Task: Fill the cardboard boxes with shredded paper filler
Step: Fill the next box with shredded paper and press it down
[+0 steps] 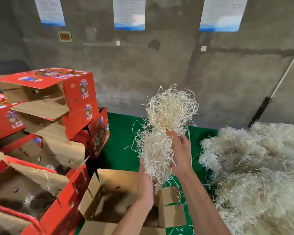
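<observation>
Both hands, left hand (pixel 145 185) and right hand (pixel 180 150), grip the shredded paper clump (pixel 161 133) between them.

Red printed boxes (pixel 78 99), cream filler (pixel 166 119), green mat (pixel 120 141).

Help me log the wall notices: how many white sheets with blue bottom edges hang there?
3, all cut off by the frame's top: left sheet, middle sheet, right sheet. More may hang out of view.
</observation>
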{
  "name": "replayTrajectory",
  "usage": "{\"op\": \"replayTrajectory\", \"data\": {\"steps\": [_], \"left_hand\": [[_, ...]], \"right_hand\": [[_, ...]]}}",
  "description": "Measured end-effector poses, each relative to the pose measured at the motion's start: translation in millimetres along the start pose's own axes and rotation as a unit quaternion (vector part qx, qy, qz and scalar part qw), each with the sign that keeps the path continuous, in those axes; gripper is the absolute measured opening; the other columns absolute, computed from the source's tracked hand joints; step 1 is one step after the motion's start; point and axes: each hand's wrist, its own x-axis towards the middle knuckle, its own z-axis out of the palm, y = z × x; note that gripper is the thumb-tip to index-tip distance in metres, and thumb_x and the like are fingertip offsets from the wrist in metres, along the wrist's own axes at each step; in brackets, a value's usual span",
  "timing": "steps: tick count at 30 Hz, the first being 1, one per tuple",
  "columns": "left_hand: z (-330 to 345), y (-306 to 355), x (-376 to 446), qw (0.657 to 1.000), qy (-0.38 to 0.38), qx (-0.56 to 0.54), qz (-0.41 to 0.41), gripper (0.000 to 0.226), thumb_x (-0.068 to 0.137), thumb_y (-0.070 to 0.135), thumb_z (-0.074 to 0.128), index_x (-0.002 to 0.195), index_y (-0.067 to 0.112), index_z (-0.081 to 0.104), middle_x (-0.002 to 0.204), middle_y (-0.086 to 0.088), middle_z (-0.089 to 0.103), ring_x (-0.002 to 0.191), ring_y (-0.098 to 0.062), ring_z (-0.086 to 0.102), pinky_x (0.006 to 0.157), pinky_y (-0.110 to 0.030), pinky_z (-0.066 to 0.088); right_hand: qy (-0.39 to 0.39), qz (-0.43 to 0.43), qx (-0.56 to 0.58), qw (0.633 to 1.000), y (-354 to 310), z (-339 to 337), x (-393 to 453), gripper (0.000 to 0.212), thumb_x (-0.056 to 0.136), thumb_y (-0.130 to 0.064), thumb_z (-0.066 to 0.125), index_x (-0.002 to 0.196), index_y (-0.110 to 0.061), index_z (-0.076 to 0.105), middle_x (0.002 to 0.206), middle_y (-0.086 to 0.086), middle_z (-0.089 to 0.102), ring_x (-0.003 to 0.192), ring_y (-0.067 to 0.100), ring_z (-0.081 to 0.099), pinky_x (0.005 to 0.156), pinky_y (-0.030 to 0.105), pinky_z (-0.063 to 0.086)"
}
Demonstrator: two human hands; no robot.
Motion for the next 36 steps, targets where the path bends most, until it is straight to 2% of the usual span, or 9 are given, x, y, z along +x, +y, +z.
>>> {"op": "replayTrajectory", "data": {"steps": [5,8,12,18,21,23,26,30,36], "left_hand": [[-63.0,30.2,-6.4,0.973,-0.109,-0.169,-0.113,0.066,0.095,0.071,0.037,0.126,0.022,0.068,0.121,-0.012,0.071,0.109,-0.036,0.069,0.105,-0.059,0.044],[-93.7,54.3,-7.7,0.971,-0.143,-0.165,-0.101,0.066,0.078,0.081,0.055,0.115,0.03,0.075,0.119,-0.011,0.072,0.108,-0.038,0.069,0.092,-0.059,0.052],[-146.2,64.7,13.1,0.978,-0.166,-0.102,-0.077,0.081,0.08,0.074,0.062,0.143,0.023,0.054,0.14,-0.011,0.059,0.127,-0.038,0.057,0.103,-0.054,0.047],[-169.7,48.0,17.9,0.98,-0.171,0.029,-0.095,0.11,0.043,0.066,0.093,0.138,0.025,0.055,0.133,0.0,0.064,0.124,-0.026,0.059,0.109,-0.052,0.042],[-167.8,29.1,24.5,0.994,-0.091,0.033,-0.053,0.092,0.053,0.051,0.089,0.13,0.017,0.051,0.121,0.003,0.066,0.108,-0.019,0.067,0.095,-0.042,0.052],[-171.3,21.0,28.6,0.997,-0.05,0.009,-0.053,0.061,0.072,0.036,0.079,0.124,0.016,0.054,0.105,0.002,0.074,0.09,-0.017,0.073,0.075,-0.036,0.058],[-175.2,20.5,33.2,0.997,-0.04,0.009,-0.059,0.068,0.079,0.021,0.079,0.139,0.017,0.047,0.119,-0.005,0.07,0.105,-0.027,0.069,0.091,-0.048,0.055],[-166.0,12.1,25.8,0.988,-0.069,0.105,-0.093,0.072,0.071,0.013,0.074,0.138,0.024,0.05,0.125,-0.003,0.067,0.114,-0.028,0.064,0.102,-0.055,0.048],[-160.4,13.9,14.4,0.981,-0.115,0.1,-0.123,0.081,0.068,0.065,0.064,0.133,0.017,0.053,0.124,0.002,0.067,0.115,-0.021,0.062,0.103,-0.045,0.045]], "right_hand": [[-0.076,-0.058,-0.059,0.994,26.2,35.2,-27.0,0.086,0.08,-0.049,0.077,0.152,-0.037,0.034,0.156,-0.01,0.041,0.137,0.009,0.043,0.113,0.044,0.039],[-0.112,-0.133,-0.188,0.967,51.5,41.2,-43.1,0.047,0.094,-0.024,0.066,0.131,-0.05,0.05,0.126,-0.022,0.064,0.101,-0.003,0.064,0.08,0.013,0.054],[-0.089,-0.158,-0.32,0.93,100.5,36.2,-66.5,0.056,0.077,0.014,0.052,0.125,-0.013,0.058,0.122,0.001,0.059,0.108,0.004,0.056,0.095,0.022,0.05],[-0.144,-0.065,-0.339,0.927,146.2,46.9,-96.2,0.076,0.082,-0.072,0.042,0.131,-0.014,0.048,0.142,0.018,0.043,0.139,0.033,0.039,0.12,0.034,0.027],[-0.059,-0.005,-0.255,0.965,157.9,52.9,-98.4,0.088,0.081,-0.088,0.027,0.127,-0.018,0.058,0.101,0.003,0.069,0.091,0.028,0.057,0.078,0.001,0.042],[0.034,-0.009,-0.184,0.982,159.3,55.3,-95.6,0.058,0.092,-0.075,0.029,0.104,-0.029,0.062,0.079,-0.01,0.067,0.075,0.015,0.059,0.068,0.008,0.048],[0.103,-0.031,-0.165,0.98,162.6,53.3,-91.2,0.043,0.1,-0.063,0.041,0.099,-0.024,0.057,0.076,-0.005,0.059,0.066,0.005,0.055,0.073,0.038,0.055],[0.023,0.113,-0.161,0.98,164.2,63.1,-89.6,0.081,0.079,-0.086,0.05,0.13,-0.023,0.053,0.113,-0.008,0.064,0.097,-0.003,0.064,0.085,0.02,0.053],[0.108,0.078,-0.23,0.964,180.3,59.2,-75.1,0.047,0.098,-0.04,0.062,0.136,-0.015,0.053,0.115,0.005,0.071,0.109,0.024,0.067,0.101,0.043,0.051]]}}
